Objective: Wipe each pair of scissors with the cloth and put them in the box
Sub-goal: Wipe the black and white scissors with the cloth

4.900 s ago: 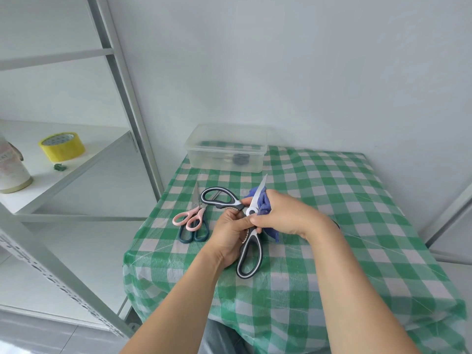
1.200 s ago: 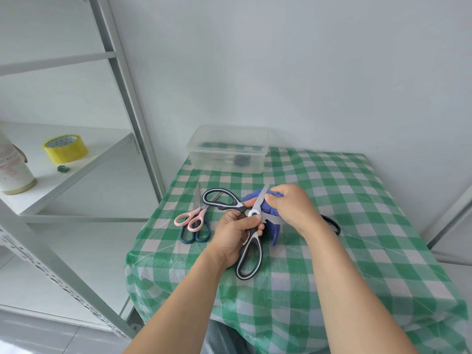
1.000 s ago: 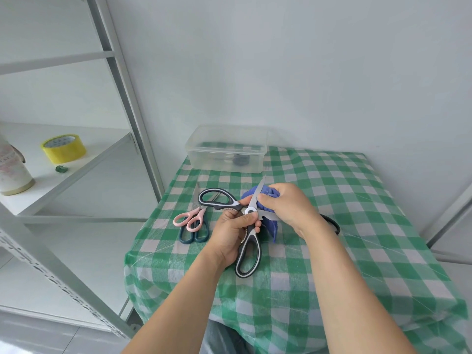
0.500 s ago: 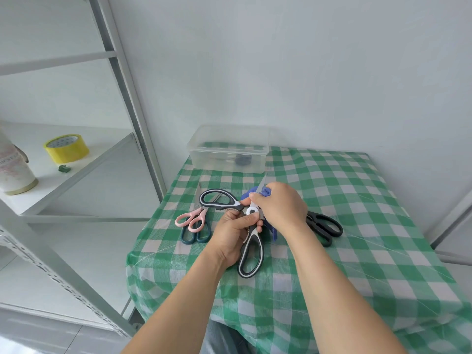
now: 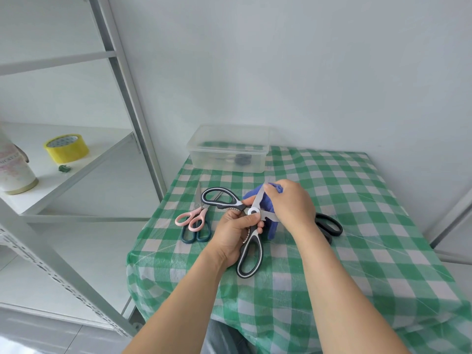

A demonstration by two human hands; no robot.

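A person's left hand (image 5: pixel 233 236) grips spread-open black-and-white-handled kitchen scissors (image 5: pixel 253 212) at the pivot above a green-and-white checked table (image 5: pixel 357 200). The right hand (image 5: pixel 291 208) pinches a blue cloth (image 5: pixel 272 228) round one blade. A clear plastic box (image 5: pixel 219 162) sits at the far left corner. Pink-handled scissors (image 5: pixel 191 221) lie near the left edge, black-handled scissors (image 5: pixel 330 226) behind the right wrist.

You are in what looks like a plain storeroom or utility corner of a home. Bare white painted walls (image 5: pixel 306 72) close in right behind your small desk (image 5: pixel 163 267), which is draped in a green-and-white checked tablecloth (image 5: pixel 370 226). On your left stands a grey slotted-angle metal shelving rack (image 5: pixel 122 80) with white boards, carrying a roll of yellow packing tape (image 5: pixel 66 148) and a white printed mug (image 5: pixel 15 175). Pale grey floor tiles (image 5: pixel 51 335) show below.
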